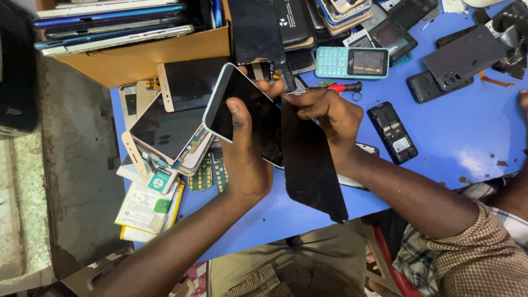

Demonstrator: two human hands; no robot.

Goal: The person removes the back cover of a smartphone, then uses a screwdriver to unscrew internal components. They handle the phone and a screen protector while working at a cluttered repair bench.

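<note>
Left hand (245, 159) grips a dark-screened smartphone (245, 113) by its edges; right hand (330, 113) pinches a black sheet (311, 165) overhanging the blue table (467, 132) edge; clutter crowds beyond both.

Both forearms bare, no watch/rings seen. Left hand (245, 165) & right hand (330, 113) ungloved. Right arm: short sleeve, brown/white small-check shirt; khaki trousers below, same check at shirt hem

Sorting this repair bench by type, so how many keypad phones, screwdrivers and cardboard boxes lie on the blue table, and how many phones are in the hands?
Keypad phones: 2, a teal one and a black one
Red-handled screwdriver: 1
Cardboard box: 1
Smartphone held in the left hand and right hand: 1
Total: 5
</note>
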